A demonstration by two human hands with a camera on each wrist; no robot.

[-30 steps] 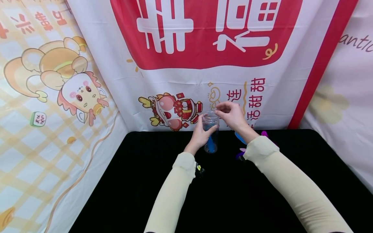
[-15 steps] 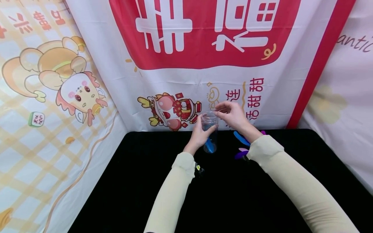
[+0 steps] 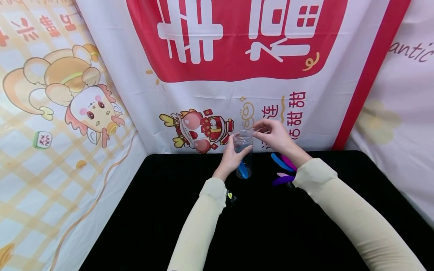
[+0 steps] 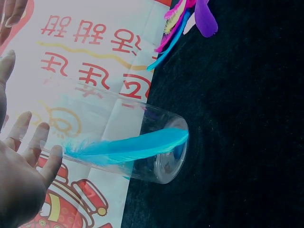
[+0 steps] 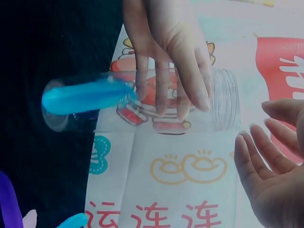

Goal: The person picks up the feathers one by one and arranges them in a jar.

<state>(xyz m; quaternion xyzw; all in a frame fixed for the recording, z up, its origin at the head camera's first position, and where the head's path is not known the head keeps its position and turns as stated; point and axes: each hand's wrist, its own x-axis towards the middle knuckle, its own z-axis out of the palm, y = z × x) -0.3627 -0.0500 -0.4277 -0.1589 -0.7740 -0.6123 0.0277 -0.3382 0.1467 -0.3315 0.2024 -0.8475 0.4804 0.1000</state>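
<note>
In the head view my left hand (image 3: 231, 159) grips a clear, lidless plastic jar (image 3: 243, 138) near the back edge of the table. A single blue feather (image 4: 128, 148) leans inside it, its rounded end at the jar's base. In the right wrist view the left thumb and fingers wrap the jar's body below its threaded mouth (image 5: 226, 99). Beside that mouth is my right hand (image 5: 273, 166), with its fingers loosely bent and nothing seen between them. The head view shows the same right hand (image 3: 274, 137) right of the rim, too small there to tell whether a fingertip touches it.
To the jar's right, on the black tabletop (image 3: 190, 210), lie loose feathers: a blue feather (image 3: 280, 162), a magenta feather (image 3: 289, 162) and a purple feather (image 3: 284, 181), partly behind the right forearm. A printed cloth (image 3: 203, 94) hangs just behind the table.
The feather in the jar has gone from nearly upright to leaning against the side. My right hand and forearm have shifted slightly right, uncovering more loose feathers. The left hand keeps its grip.
</note>
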